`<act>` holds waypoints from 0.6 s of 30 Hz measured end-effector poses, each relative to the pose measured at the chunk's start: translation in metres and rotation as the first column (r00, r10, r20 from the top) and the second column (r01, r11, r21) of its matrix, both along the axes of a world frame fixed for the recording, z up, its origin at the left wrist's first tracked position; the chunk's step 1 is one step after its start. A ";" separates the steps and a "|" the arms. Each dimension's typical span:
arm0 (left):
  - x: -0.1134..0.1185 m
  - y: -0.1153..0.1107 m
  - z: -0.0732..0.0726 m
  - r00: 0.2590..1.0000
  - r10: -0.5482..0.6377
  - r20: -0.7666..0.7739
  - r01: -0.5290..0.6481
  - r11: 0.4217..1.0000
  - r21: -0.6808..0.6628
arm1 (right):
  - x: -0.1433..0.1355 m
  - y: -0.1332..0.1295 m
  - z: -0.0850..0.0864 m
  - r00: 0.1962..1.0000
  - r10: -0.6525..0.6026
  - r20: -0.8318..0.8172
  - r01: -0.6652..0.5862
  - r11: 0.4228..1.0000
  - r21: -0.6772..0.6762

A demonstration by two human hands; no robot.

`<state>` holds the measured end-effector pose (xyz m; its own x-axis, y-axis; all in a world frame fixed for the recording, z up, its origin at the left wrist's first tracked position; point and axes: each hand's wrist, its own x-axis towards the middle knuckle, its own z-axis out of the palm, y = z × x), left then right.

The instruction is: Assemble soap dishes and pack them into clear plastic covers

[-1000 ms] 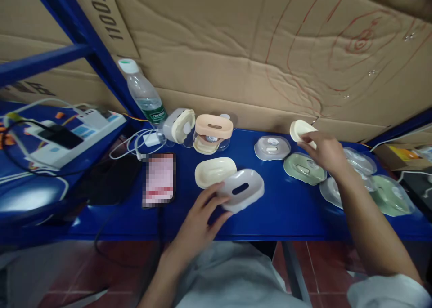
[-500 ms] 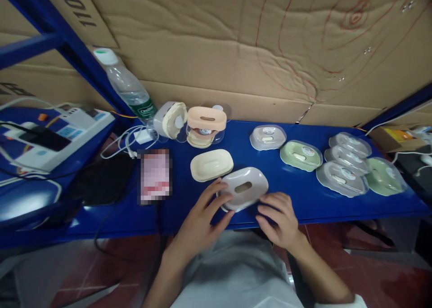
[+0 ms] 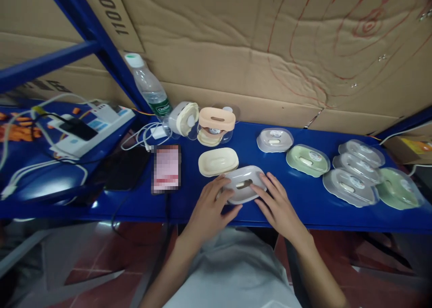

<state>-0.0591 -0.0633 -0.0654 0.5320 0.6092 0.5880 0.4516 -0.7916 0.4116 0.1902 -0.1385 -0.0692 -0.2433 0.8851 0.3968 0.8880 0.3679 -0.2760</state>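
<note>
A grey oval soap dish [image 3: 248,195] with a slot in its middle lies near the table's front edge. My left hand [image 3: 214,204] grips its left end, fingers over the rim and thumb at the near side. On the right end, my right hand [image 3: 276,204] holds the rim, with one fingertip reaching inside near the slot. A small cream-coloured piece [image 3: 240,185] shows in the left part of the slot. Just behind the grey dish sits a cream oval dish [image 3: 218,162], its hollow facing up.
Clear-lidded grey [image 3: 275,140] and green [image 3: 308,160] dishes stand to the right, several more beyond. A peach dish [image 3: 217,119], a tipped grey-and-cream one [image 3: 184,119] and a water bottle [image 3: 150,90] are at the back. Left are a pixelated pink item [image 3: 166,168], cables and a power strip [image 3: 97,128].
My right hand has moved in from beside the grey soap dish onto its right end. A cream piece now shows in the slot. The whole view has shifted slightly.
</note>
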 end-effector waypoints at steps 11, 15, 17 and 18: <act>-0.005 -0.001 -0.003 0.999 -0.026 0.031 0.030 0.991 -0.131 | 0.001 0.002 -0.003 0.999 0.034 0.025 -0.034 0.999 0.006; -0.004 0.000 -0.003 0.999 -0.045 -0.021 0.040 0.978 -0.202 | 0.002 -0.001 -0.004 0.998 0.032 0.061 -0.032 0.999 -0.005; -0.004 0.001 -0.002 0.998 -0.046 -0.030 0.038 0.973 -0.227 | 0.007 0.000 0.003 0.995 0.055 0.087 -0.052 0.998 -0.034; -0.003 0.001 -0.002 0.998 -0.048 -0.034 0.039 0.971 -0.237 | 0.011 0.003 0.010 0.993 0.070 0.100 -0.065 0.997 -0.047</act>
<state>-0.0626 -0.0619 -0.0673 0.5810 0.7039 0.4087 0.4381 -0.6936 0.5718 0.2012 -0.1358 -0.0592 -0.3401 0.8811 0.3286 0.8856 0.4176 -0.2032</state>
